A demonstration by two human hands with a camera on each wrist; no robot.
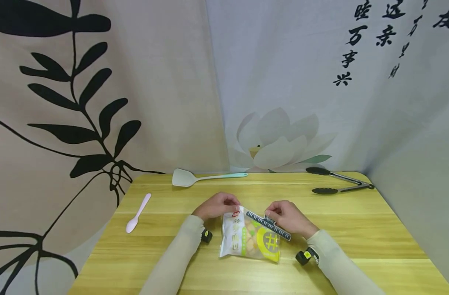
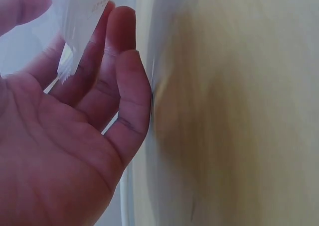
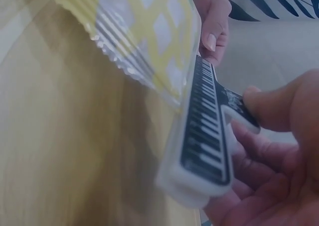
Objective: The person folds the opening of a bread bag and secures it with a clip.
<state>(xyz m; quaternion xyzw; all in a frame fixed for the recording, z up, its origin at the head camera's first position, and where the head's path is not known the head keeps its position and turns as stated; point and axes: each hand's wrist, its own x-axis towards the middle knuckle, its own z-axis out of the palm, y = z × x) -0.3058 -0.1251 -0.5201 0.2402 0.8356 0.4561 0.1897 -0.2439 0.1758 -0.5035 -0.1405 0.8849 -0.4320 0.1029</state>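
A white, yellow and clear food bag (image 1: 233, 235) with round pale pieces inside is on the wooden table. Its upper left corner is pinched by my left hand (image 1: 217, 205); the left wrist view shows the bag's crimped edge (image 2: 75, 52) between thumb and curled fingers of that hand (image 2: 65, 136). Along the bag's slanted top edge lies a bag clip (image 1: 268, 225) with a black-and-white piano-key pattern. My right hand (image 1: 291, 219) pinches the clip's handle, thumb on its black tab (image 3: 237, 104). The clip's near end (image 3: 204, 173) sticks out past the bag's side.
A spatula (image 1: 185, 178) with a mint handle lies at the table's back edge. Black-tipped tongs (image 1: 351, 187) lie spread at the back right. A pink spoon (image 1: 137, 215) is on the left of the table (image 1: 136, 262). Printed curtains (image 1: 165, 82) hang behind.
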